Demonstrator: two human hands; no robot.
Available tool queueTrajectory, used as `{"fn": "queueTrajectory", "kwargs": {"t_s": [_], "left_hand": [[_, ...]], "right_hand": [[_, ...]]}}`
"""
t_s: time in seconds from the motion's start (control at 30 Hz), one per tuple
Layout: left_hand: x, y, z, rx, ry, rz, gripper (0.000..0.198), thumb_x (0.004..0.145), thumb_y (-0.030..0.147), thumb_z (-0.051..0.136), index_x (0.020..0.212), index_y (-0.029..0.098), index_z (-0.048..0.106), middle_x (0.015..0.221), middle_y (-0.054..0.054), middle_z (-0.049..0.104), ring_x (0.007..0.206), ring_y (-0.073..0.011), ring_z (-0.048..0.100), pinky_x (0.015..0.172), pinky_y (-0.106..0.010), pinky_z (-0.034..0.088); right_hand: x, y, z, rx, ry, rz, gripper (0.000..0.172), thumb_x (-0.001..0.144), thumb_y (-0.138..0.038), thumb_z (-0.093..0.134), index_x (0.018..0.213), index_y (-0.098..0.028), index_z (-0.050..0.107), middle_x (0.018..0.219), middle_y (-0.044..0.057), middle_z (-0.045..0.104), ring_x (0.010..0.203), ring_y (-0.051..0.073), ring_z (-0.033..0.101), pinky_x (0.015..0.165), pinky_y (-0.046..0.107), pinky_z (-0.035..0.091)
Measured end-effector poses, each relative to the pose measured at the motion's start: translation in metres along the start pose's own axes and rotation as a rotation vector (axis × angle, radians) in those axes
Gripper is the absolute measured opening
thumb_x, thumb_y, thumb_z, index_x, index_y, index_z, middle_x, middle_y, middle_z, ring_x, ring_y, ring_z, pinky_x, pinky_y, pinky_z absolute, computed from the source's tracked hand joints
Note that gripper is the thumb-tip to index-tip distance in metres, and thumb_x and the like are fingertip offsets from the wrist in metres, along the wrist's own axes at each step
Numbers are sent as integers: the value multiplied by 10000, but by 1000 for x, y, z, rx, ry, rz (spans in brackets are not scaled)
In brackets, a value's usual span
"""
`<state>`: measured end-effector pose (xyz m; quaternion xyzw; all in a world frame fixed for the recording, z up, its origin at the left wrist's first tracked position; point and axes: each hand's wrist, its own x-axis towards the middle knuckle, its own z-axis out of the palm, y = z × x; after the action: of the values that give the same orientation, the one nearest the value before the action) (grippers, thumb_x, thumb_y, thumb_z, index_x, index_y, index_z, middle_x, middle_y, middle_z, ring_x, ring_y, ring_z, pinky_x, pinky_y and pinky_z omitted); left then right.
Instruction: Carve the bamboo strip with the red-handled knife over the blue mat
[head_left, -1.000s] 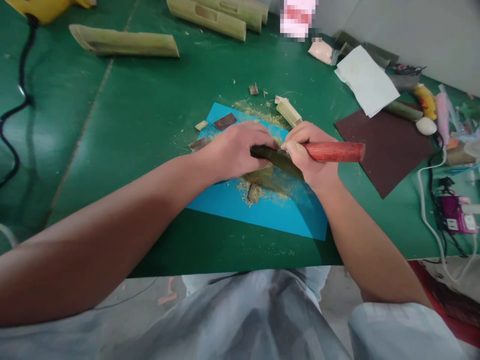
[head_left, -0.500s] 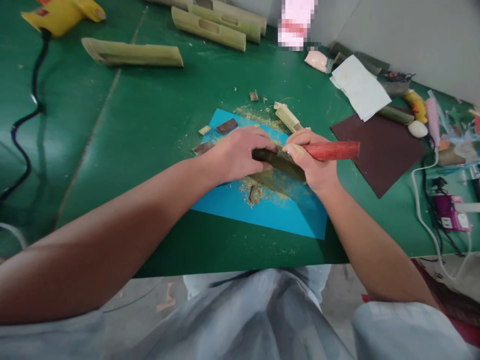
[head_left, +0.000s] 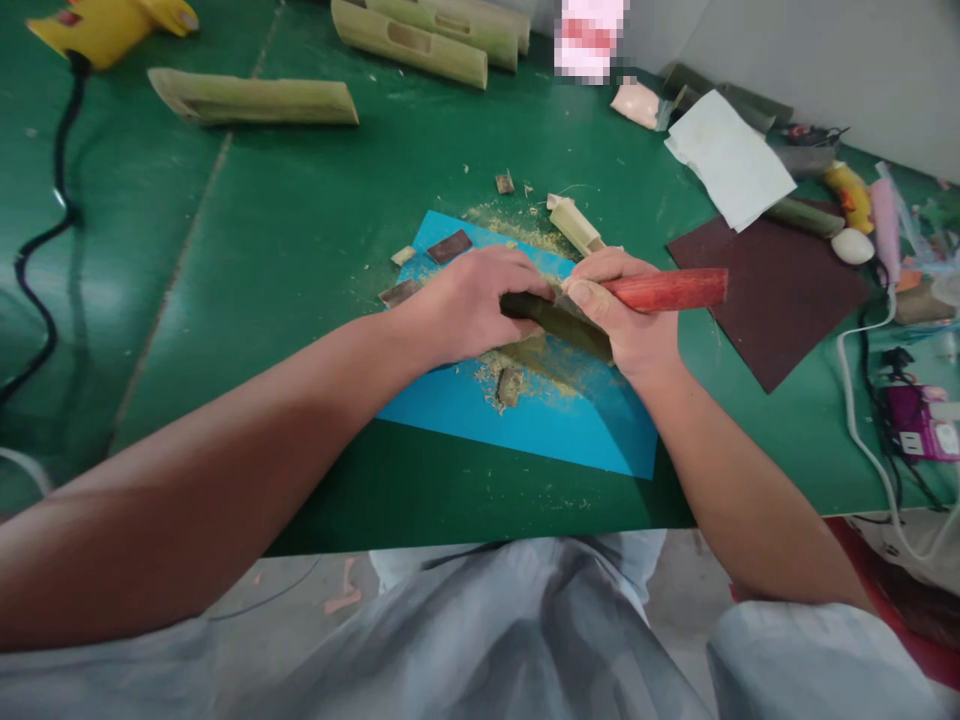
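Observation:
My left hand (head_left: 484, 300) is closed around the left end of a dark green bamboo piece (head_left: 566, 325), pressing it over a blue sheet (head_left: 517, 430). In my right hand (head_left: 630, 310) is a carving knife with a red wooden handle (head_left: 671, 290). The knife's working end points left at the top of the bamboo, near my left fingertips; its blade is mostly hidden by my fingers. My right fingers also lie against the bamboo's right end. Bamboo dust and shavings (head_left: 499, 375) lie around the work, with a small brown sandpaper scrap (head_left: 450, 246) beside my left hand.
A pale bamboo offcut (head_left: 574, 222) lies just beyond my right hand. Farther back are cut bamboo tubes (head_left: 255, 100) and a yellow corded tool (head_left: 112, 35). To the right are a brown sheet (head_left: 772, 300), white paper (head_left: 727, 160) and a purple power socket (head_left: 919, 420).
The view has shifted slightly. Both hands keep their grips, and the red handle has moved a little to the right and up. The bamboo piece stays nearly in place.

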<state>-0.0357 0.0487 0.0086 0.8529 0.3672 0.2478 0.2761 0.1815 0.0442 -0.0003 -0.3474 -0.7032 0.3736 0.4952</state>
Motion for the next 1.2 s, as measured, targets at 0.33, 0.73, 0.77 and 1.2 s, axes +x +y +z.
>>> {"fn": "queueTrajectory", "kwargs": {"t_s": [0.33, 0.73, 0.77, 1.2], "left_hand": [[-1, 0, 2, 1, 22, 3, 217, 863, 384, 689, 986, 220, 761, 1039, -71, 750, 1018, -258, 669, 954, -412, 536], [0, 1, 0, 19, 0, -7, 215, 866, 399, 660, 998, 257, 753, 1048, -55, 749, 1014, -248, 659, 951, -458, 541], [0, 1, 0, 18, 3, -6, 218, 865, 399, 661, 1000, 256, 753, 1046, -56, 748, 1015, -251, 658, 948, -459, 543], [0, -1, 1, 4, 9, 0, 243, 862, 407, 672, 1012, 234, 753, 1035, -61, 741, 1011, -245, 658, 932, -415, 532]], "right_hand": [[3, -7, 1, -19, -15, 25, 371, 825, -673, 756, 726, -321, 694, 792, -21, 703, 809, 202, 665, 920, 457, 579], [2, -5, 2, -50, -15, -2, 374, 844, -678, 732, 738, -324, 681, 784, -26, 704, 796, 197, 664, 874, 436, 593], [2, -4, 2, -52, -14, -4, 388, 845, -691, 722, 735, -323, 669, 782, -25, 698, 798, 197, 662, 888, 439, 592], [2, -2, 1, -4, -16, 11, 312, 842, -582, 775, 722, -309, 683, 790, -11, 708, 805, 192, 640, 850, 398, 564]]}}
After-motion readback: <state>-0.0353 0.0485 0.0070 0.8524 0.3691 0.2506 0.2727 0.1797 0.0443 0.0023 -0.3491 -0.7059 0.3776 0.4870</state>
